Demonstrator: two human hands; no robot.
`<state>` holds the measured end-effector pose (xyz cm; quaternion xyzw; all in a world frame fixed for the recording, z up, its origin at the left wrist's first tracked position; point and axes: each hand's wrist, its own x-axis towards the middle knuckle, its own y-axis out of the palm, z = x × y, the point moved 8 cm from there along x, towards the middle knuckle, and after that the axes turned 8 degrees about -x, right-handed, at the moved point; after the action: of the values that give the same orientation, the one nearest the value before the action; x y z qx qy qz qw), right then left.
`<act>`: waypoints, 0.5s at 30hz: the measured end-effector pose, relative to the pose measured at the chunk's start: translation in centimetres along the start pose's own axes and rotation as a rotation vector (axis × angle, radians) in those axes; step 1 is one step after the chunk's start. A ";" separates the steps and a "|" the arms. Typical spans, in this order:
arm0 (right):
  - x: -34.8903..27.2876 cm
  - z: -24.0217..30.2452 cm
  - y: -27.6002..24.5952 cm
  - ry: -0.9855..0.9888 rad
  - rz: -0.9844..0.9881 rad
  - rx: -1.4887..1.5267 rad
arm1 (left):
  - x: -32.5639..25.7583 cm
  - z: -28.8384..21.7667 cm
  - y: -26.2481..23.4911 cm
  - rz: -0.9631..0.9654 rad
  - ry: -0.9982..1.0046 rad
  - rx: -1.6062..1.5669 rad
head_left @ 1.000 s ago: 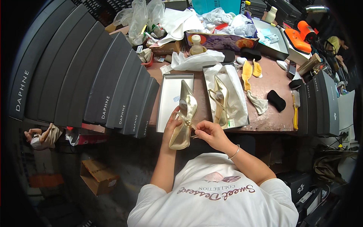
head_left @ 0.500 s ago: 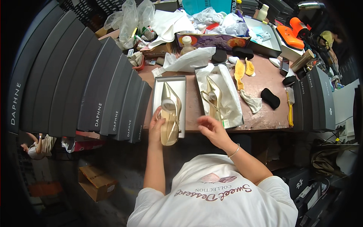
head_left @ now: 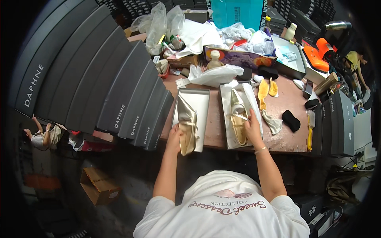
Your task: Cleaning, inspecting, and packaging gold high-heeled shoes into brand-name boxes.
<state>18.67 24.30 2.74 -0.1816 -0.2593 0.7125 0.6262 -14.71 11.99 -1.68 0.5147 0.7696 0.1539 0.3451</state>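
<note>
My left hand (head_left: 173,139) is closed round the side of a gold pointed-toe shoe (head_left: 186,106) with a thin strap. This shoe is raised toe-away over a shallow grey box part with a pale inside (head_left: 203,105). At the right, a matching gold shoe (head_left: 239,129) is in a box lined with white tissue paper (head_left: 249,95). My right hand (head_left: 254,129) has its fingers on that shoe's right side and appears to grip it; its fingertips are partly hidden.
Stacked dark shoeboxes (head_left: 119,85) rise at the left, with more boxes (head_left: 337,123) at the right. A yellow-handled brush (head_left: 310,131), a black pad (head_left: 291,121) and yellow cloths (head_left: 262,94) lie on the brown table (head_left: 291,144). An orange tool (head_left: 315,58) stands behind them.
My right hand has moved from the front of the tissue-lined box onto the shoe inside, which now sits straighter. My left hand keeps its shoe, now turned slightly. The whole view has shifted.
</note>
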 end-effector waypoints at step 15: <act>-14.3 6.7 1.8 0.569 0.856 1.250 | -13.4 9.0 18.3 0.724 -0.701 -0.545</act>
<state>15.41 9.10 6.10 -0.0556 0.4483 0.8301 0.3270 7.12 6.62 7.74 0.6582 0.3162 0.2756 0.6252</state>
